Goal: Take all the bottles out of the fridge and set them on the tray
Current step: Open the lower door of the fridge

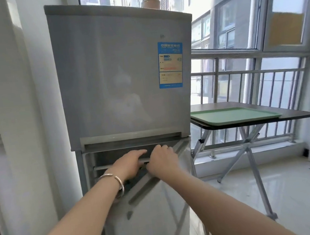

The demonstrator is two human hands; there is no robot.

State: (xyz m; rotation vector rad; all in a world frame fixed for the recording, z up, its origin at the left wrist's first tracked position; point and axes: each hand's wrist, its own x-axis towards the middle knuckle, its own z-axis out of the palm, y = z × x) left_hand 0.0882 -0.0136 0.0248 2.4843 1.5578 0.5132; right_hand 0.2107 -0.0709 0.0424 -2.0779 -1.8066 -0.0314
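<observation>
Nearest the camera, forearms: both are stretched forward and meet at the middle of the fridge (pixel 124 72); a bracelet (pixel 117 179) is worn on the left wrist.
Left hand (pixel 129 163): it is laid on the top edge of the lower door (pixel 150 217), fingers almost straight and pointing right; the thumb is hidden, so a hold from beneath cannot be confirmed.
Right hand (pixel 162 161): it is set just beside the left, nearly touching, with fingers curled over the same top edge.
Lower door: it is ajar, its hinge judged to be on the right and its free edge swung out to the left, towards the camera.
Compartment behind the door: only a dark upper strip is exposed.
Bottles: none is seen; they are judged to lie ahead of and below both hands, and their long axis cannot be told.
Tray (pixel 235 115): it is bare and green, resting on the near corner of a folding table (pixel 293 114), right of the fridge and farther off.
Governing relation: the tray is nearer the right hand, but the door leaf is judged to stand between opening and tray.
Next move: wider opening is judged necessary.
</observation>
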